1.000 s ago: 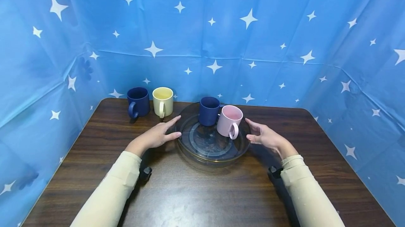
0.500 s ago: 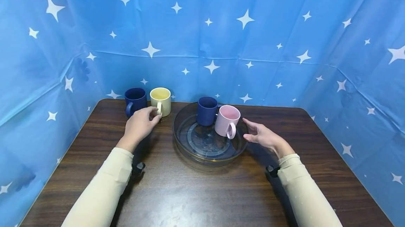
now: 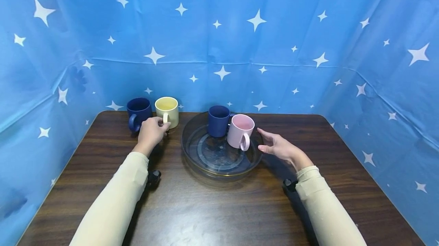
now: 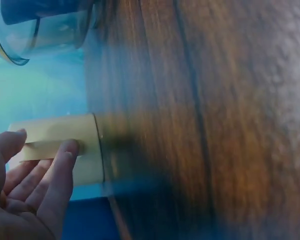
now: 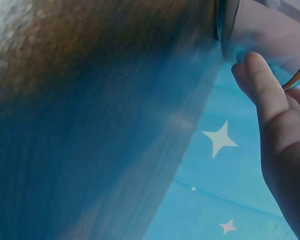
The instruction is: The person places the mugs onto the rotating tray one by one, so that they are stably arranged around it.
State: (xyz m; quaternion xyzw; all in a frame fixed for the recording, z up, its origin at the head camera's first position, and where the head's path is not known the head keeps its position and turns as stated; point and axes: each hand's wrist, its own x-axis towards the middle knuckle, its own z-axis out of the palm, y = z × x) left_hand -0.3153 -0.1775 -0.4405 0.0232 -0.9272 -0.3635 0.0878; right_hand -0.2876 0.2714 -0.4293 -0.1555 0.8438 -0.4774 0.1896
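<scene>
A pale yellow mug (image 3: 171, 114) stands upright on the table at the back left. My left hand (image 3: 151, 133) is at its handle, thumb on one side and curled fingers on the other, as the left wrist view shows around the handle (image 4: 50, 149). A clear glass bowl (image 3: 219, 171) with a gold-toned rim holds a dark blue mug (image 3: 218, 122) and a tilted pink mug (image 3: 237, 133). My right hand (image 3: 279, 148) is at the bowl's right side, its fingers and thumb extended and spread along the wall.
Another dark blue mug (image 3: 140, 109) stands just left of the yellow one, close to my left knuckles. The dark wooden table (image 3: 219, 211) ends at blue curtains (image 3: 205, 36) with white stars at the back and sides.
My left hand has left the bowl's left side and moved left to the yellow mug's handle. The right hand keeps its place by the bowl. The head view has shifted slightly.
</scene>
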